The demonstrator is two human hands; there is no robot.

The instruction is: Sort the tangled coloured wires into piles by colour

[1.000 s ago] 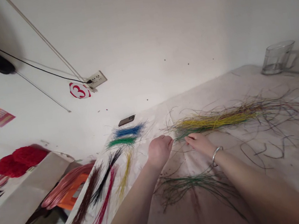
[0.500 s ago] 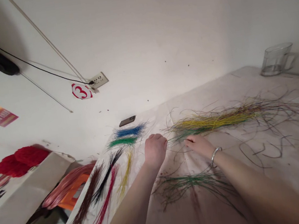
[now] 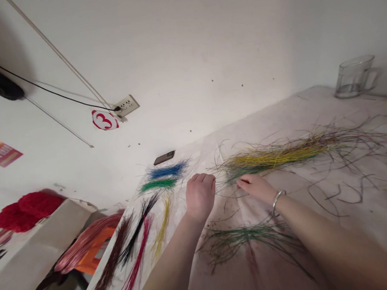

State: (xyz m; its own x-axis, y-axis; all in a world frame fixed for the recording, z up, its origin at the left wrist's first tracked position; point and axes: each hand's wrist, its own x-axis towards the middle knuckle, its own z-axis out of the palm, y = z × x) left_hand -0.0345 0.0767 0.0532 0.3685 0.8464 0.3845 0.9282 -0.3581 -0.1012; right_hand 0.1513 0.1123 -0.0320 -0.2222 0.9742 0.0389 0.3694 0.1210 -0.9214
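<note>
Nearest, at six o'clock from the hands, a loose fan of thin green wire-like strands (image 3: pixel 247 234) lies crosswise, perhaps set apart against tangling. Beyond it, the bare left hand (image 3: pixel 200 193) is curled and the bare right hand (image 3: pixel 257 187) is drawn to a pinch, a hold suited to fine strands; whether either grips one, I cannot tell. Farther, at two o'clock, stretches a long yellow strand bundle (image 3: pixel 281 156), presumably for easy reach; at ten, a short blue strand bundle (image 3: pixel 168 170), apparently separated by colour.
</note>
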